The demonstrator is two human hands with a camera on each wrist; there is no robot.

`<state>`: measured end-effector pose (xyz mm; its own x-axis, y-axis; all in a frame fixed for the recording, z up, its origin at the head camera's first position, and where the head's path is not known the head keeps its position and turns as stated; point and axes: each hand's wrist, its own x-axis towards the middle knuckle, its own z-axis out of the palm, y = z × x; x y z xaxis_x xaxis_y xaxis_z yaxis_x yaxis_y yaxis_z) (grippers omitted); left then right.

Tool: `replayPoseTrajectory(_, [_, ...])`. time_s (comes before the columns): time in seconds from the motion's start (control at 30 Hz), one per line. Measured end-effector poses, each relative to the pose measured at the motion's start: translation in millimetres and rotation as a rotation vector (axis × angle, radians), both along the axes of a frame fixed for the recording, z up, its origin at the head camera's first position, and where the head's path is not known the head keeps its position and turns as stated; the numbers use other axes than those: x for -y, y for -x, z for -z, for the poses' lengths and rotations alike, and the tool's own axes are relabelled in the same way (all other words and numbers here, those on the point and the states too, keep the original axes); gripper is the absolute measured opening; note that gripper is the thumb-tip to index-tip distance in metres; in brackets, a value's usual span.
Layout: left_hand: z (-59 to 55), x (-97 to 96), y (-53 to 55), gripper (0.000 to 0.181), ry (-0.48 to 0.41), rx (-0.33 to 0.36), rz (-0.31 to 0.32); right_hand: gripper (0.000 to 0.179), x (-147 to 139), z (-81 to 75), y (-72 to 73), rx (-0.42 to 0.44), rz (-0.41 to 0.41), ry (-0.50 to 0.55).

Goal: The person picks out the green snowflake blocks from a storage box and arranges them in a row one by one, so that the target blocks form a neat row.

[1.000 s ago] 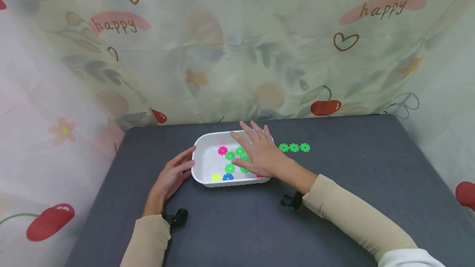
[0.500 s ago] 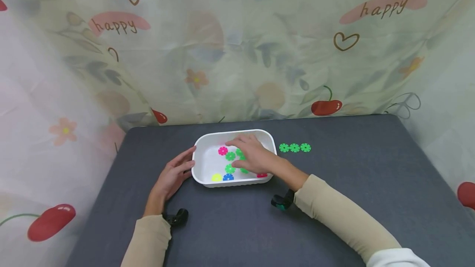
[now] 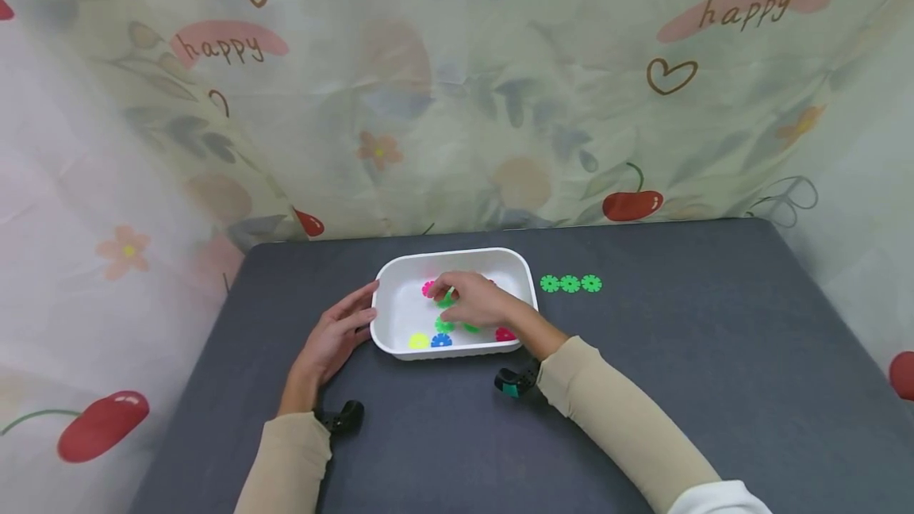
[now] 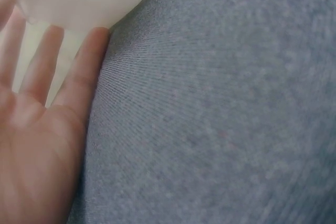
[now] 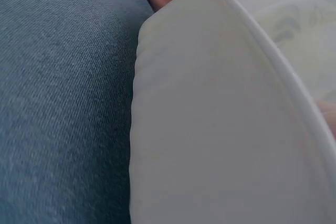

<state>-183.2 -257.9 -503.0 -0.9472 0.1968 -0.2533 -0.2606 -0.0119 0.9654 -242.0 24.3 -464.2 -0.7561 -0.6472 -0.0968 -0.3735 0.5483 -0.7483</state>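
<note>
A white plastic tray (image 3: 400,260) holds several notched snowflake discs. My left hand (image 3: 332,347) rests its extended fingers against the tray's left end; the left wrist view shows the fingertips at the tray's outer wall (image 4: 79,3). My right hand (image 3: 478,301) reaches in over the right side, fingers bent downward. A green disc (image 3: 446,299) lies in the gap between its spread thumb and forefinger. Around it are a pink disc (image 3: 427,289), another green disc (image 3: 445,325), a yellow disc (image 3: 419,341), a blue disc (image 3: 441,340) and a red-pink disc (image 3: 505,335). The hand hides part of the tray's inside.
Right of the tray, 3 green discs (image 3: 570,284) lie in a row on the dark grey table (image 3: 678,339). A patterned curtain (image 3: 457,101) hangs behind the table's back edge. In the right wrist view, the tray's side wall (image 5: 210,119) fills the middle.
My right hand has lowered into the tray, and its raised, spread fingers have bent down toward the green discs. The right forearm has shifted left. My left hand has stayed at the tray.
</note>
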Motion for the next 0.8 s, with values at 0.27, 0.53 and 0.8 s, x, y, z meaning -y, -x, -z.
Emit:
replayPoseTrajectory(0.27, [-0.8,-0.6,0.3,0.062,-0.009,-0.002,-0.005,0.029,0.7,9.3,2.5,0.005,0.022,-0.020])
replayPoseTrajectory(0.53, [-0.3,-0.5,0.8,0.061,-0.005,0.003,-0.010,0.026,0.1,10.6,2.2,-0.017,0.013,-0.022])
replayPoseTrajectory(0.8, [-3.1,-1.6,-0.6,0.062,-0.004,0.003,-0.010,0.025,0.3,10.1,1.7,-0.083,-0.055,-0.066])
